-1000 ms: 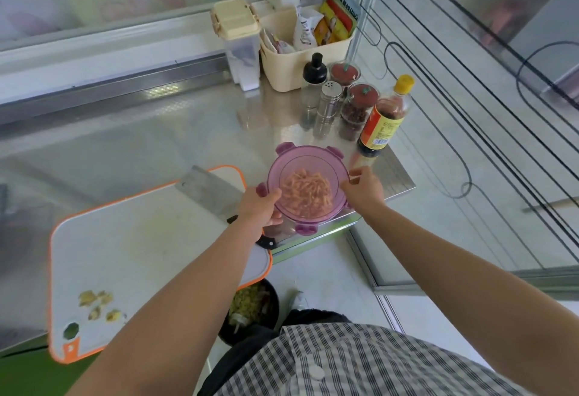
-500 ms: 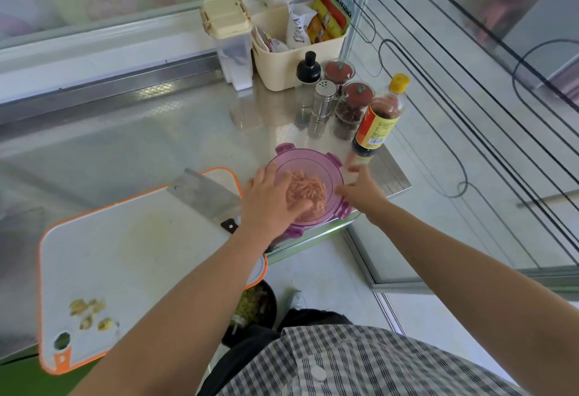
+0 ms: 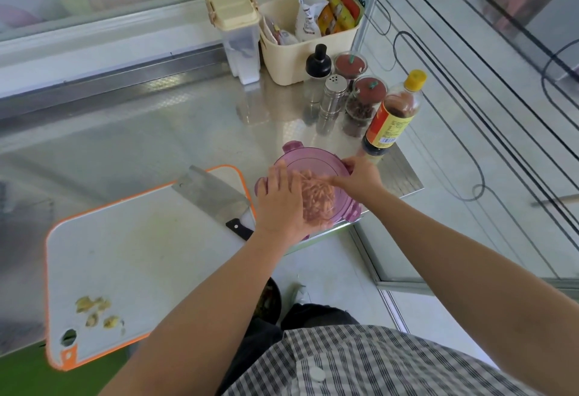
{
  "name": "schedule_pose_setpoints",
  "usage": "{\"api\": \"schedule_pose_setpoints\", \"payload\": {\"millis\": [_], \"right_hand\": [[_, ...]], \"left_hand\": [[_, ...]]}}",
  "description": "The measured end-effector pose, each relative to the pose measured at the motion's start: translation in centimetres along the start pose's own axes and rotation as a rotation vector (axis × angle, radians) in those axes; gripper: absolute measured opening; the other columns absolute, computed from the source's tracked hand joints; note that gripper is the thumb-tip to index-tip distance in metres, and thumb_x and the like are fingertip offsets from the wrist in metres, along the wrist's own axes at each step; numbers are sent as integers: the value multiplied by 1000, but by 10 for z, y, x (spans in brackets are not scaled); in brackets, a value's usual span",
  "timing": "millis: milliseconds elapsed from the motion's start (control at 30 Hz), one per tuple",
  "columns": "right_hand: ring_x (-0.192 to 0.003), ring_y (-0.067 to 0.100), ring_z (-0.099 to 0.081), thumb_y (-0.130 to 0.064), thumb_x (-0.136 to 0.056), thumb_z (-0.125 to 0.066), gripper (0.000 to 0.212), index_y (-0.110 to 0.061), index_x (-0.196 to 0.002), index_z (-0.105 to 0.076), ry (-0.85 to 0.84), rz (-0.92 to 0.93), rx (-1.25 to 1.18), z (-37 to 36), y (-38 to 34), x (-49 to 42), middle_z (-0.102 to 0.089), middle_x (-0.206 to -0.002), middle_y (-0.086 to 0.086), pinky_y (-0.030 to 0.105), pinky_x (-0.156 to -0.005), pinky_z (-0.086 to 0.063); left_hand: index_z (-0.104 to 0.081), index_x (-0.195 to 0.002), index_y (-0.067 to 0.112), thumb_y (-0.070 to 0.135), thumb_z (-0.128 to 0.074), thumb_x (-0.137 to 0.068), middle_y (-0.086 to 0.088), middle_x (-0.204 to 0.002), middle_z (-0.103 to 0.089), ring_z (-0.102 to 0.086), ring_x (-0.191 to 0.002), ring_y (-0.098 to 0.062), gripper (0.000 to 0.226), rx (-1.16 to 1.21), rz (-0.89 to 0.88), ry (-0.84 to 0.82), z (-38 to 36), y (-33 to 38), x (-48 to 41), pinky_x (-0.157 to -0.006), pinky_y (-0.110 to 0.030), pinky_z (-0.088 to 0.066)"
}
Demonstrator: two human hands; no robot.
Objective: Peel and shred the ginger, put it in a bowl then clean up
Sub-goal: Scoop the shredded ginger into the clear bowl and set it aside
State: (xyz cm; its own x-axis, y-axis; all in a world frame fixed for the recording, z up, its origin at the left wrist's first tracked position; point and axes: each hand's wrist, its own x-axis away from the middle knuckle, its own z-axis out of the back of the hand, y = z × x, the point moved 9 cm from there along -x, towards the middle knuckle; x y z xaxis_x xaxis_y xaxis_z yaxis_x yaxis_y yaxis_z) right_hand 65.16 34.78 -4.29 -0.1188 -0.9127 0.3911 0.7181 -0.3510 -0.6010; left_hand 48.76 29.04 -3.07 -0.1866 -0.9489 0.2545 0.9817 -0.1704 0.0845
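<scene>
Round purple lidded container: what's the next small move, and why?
Probably snap down the lid's side tabs, starting nearest the right hand. The translucent purple lid already covers the shredded ginger, the left hand lies flat on it, the right hand is at its right rim, and the tabs stick outward, seemingly unlatched. Peel scraps on the white orange-edged cutting board can wait.

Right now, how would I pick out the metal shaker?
Start at the steel counter and go to the cream basket at its back right. Just in front stands a cluster of jars; the shaker is the only all-metal one, with holes in its flat top.
</scene>
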Motion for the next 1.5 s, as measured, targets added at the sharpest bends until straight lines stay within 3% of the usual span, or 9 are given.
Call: {"api": "schedule_pose_setpoints", "payload": {"millis": [267, 467, 633, 767, 933, 1000, 1067, 1133, 1500], "right_hand": [[-114, 25, -54, -35, -79, -75, 67, -6, -133, -46, 28, 1, -76, -6, 3, 9, -57, -127, 10, 32, -89, -44], [-116, 27, -52, -36, -81, -72, 65, -11, -134, -42, 30, -13, -79, -7, 4, 13, -54, -130, 10, 39, -93, -46], [-114, 26, -54, -43, -81, -70, 67, -15, -134, -41, 31, -22, -38, -9, 6, 15, -55, -129, 8, 44, -92, -48], [-104, 26, -58, -51, -77, -71, 72, -10, -128, -42, 49, -56, 3, -7, 10, 13, -59, -117, 7, 44, -86, -51], [-73, 26, -61, -79, -67, -57, 68, -12, -72, -49, -61, -188, 271, -8, 31, 19, -58, -71, 5, 31, -60, -48], [-99, 28, -58, -78, -67, -59, 71, -13, -96, -53, -25, -109, 328, -3, 20, 16, -58, -96, 9, 40, -80, -51], [-129, 29, -38, -63, -76, -64, 88, -11, -139, -32, 32, 96, 316, 0, -7, 9, -39, -138, 12, 44, -102, -39], [-136, 28, -30, -55, -78, -66, 96, -18, -150, -16, -9, 251, 242, -5, -31, 5, -23, -151, 6, 46, -107, -35], [-106, 23, -56, -45, -65, -83, 83, -13, -131, -45, -52, 102, 145, -9, -16, -20, -57, -122, 7, 37, -86, -49]], "left_hand": [[-29, -145, 6, 76, -48, -78, -17, -156, -22, -17, -144, -33, 99, 210, 186, 160, 17, -37, 0, -116, -42, -14], [-49, -125, 0, 57, -68, -78, -18, -120, -61, -54, -113, -37, 77, 663, 436, 101, -9, -57, 4, -91, -43, -44], [-61, -104, 5, 45, -77, -76, -10, -102, -66, -61, -97, -32, 51, 828, 507, 154, -10, -67, 5, -73, -30, -39], [-51, -127, 13, 53, -68, -81, -12, -119, -60, -54, -113, -34, 64, 689, 453, 157, -3, -63, 0, -88, -40, -43], [-38, -134, 6, 61, -53, -87, -19, -131, -43, -40, -120, -35, 74, 344, 441, 205, 26, -47, -9, -93, -43, -37], [-29, -142, 4, 66, -55, -83, -18, -134, -42, -40, -123, -34, 90, 336, 405, 138, 16, -39, -13, -96, -43, -37], [-18, -148, 4, 66, -57, -81, -16, -139, -37, -38, -127, -33, 99, 330, 389, 96, 9, -37, -16, -98, -43, -36], [-11, -150, 7, 64, -58, -82, -15, -143, -33, -33, -130, -33, 101, 384, 395, 53, 5, -38, -17, -101, -45, -33], [1, -152, 34, 58, -63, -82, -17, -149, -22, -22, -136, -35, 97, 624, 425, -63, -14, -47, -16, -105, -50, -32]]}}
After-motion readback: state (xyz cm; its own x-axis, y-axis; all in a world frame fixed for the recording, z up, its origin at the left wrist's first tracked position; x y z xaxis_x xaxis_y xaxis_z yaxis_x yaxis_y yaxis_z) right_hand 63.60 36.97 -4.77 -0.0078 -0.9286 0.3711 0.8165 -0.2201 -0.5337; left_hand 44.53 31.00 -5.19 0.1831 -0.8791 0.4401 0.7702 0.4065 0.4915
